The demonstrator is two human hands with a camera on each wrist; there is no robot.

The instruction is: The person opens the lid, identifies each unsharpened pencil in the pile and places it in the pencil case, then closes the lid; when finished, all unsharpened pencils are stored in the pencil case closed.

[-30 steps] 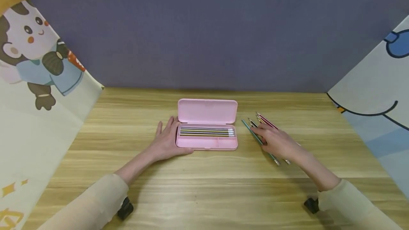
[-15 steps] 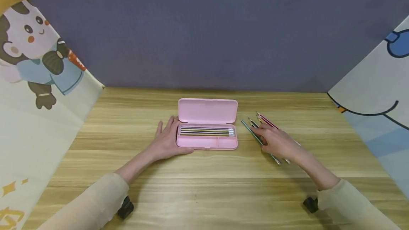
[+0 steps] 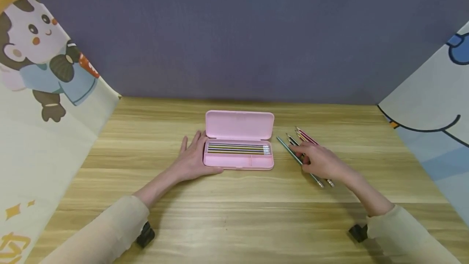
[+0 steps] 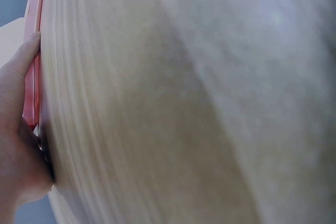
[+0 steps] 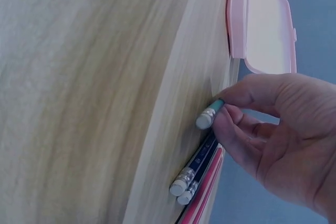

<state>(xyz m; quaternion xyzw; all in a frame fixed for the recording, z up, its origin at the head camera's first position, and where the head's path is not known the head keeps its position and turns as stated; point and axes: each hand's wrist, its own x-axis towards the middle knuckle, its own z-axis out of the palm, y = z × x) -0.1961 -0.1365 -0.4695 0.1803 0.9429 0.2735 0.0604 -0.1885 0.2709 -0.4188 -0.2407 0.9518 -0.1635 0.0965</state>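
Observation:
A pink pencil case (image 3: 227, 162) lies with its lid (image 3: 239, 125) raised. Several striped pencils (image 3: 236, 149) lie side by side in its rear compartment, erasers to the right. My left hand (image 3: 192, 162) rests against the case's left end, fingers spread, its thumb along the front edge. To the right, my right hand (image 3: 322, 162) pinches a teal pencil (image 5: 212, 111) between thumb and fingers near its eraser end. Beside and beneath that hand lie dark pencils (image 5: 194, 169) and red pencils (image 5: 207, 182), partly hidden by it.
The wood-grain table (image 3: 227, 215) meets a dark blue-grey panel (image 3: 249, 40) at the back. Side panels with cartoon prints stand at left and right. A black wrist device (image 3: 358, 233) shows below the right sleeve.
My right hand's thumb and fingers have drawn together on the teal pencil, and it has risen slightly off the pile. The left hand stays at the case. The head view has shifted a little.

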